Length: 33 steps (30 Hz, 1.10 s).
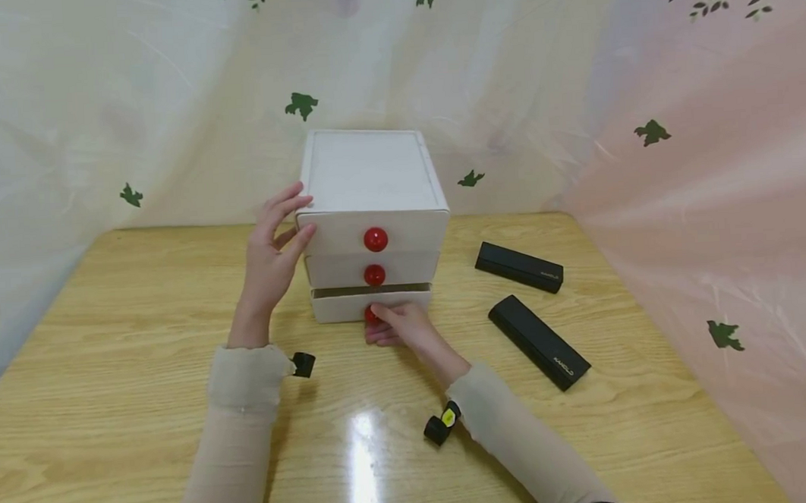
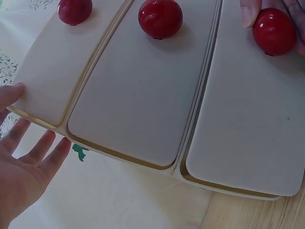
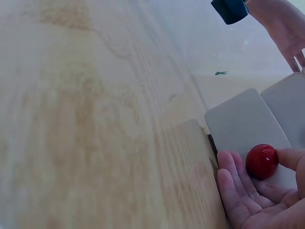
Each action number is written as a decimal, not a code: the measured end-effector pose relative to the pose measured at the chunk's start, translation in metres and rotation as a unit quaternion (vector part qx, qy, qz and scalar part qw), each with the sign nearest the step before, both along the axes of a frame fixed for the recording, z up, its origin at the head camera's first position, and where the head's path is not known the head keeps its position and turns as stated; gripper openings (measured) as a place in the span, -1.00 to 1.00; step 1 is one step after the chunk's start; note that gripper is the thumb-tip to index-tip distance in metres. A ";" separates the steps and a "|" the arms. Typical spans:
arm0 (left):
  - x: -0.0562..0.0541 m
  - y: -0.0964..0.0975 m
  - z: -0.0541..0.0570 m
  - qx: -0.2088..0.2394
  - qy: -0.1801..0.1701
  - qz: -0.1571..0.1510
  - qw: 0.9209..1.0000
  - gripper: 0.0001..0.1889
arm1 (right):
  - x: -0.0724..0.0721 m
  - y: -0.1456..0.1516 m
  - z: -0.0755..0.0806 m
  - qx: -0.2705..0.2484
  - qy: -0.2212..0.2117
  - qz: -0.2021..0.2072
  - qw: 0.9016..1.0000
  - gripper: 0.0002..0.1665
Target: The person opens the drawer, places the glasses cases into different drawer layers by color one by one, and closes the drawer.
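A white three-drawer cabinet point(image 1: 373, 169) stands on the table, with one round red knob on each drawer front. The bottom drawer point(image 1: 334, 308) sits slightly out, a dark gap showing along its top edge. My right hand point(image 1: 407, 327) pinches the bottom drawer's red knob point(image 3: 261, 161), thumb on one side and fingers beneath. At the cabinet's upper left corner, my left hand point(image 1: 273, 251) rests with fingers spread, its thumb on the top drawer's front point(image 2: 47, 71) and the other fingers along the side and top edge. The middle knob point(image 1: 374, 275) and top knob point(image 1: 376, 239) are untouched.
Right of the cabinet lie two black oblong cases point(image 1: 518, 267) with small lettering, one nearer the front edge. The wooden table point(image 1: 111, 419) meets a pale curtain point(image 1: 183, 103) with green leaf prints behind and a pink-toned stretch on the right.
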<state>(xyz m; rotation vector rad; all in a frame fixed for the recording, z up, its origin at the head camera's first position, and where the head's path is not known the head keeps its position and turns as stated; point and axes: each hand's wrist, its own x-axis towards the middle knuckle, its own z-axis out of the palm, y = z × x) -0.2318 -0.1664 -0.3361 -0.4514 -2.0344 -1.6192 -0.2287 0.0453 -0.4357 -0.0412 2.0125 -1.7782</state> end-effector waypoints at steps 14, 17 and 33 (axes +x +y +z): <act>0.000 0.000 0.001 -0.001 -0.007 0.003 1.000 -0.61 | 0.009 0.002 0.000 -0.001 0.001 0.007 1.000 -0.54; -0.001 0.000 0.001 0.003 -0.007 0.003 1.000 -0.61 | 0.011 0.003 0.001 -0.002 -0.001 0.009 1.000 -0.53; -0.001 0.000 0.000 0.015 -0.004 0.004 1.000 -0.62 | 0.023 0.010 0.001 -0.017 -0.014 0.026 0.999 -0.53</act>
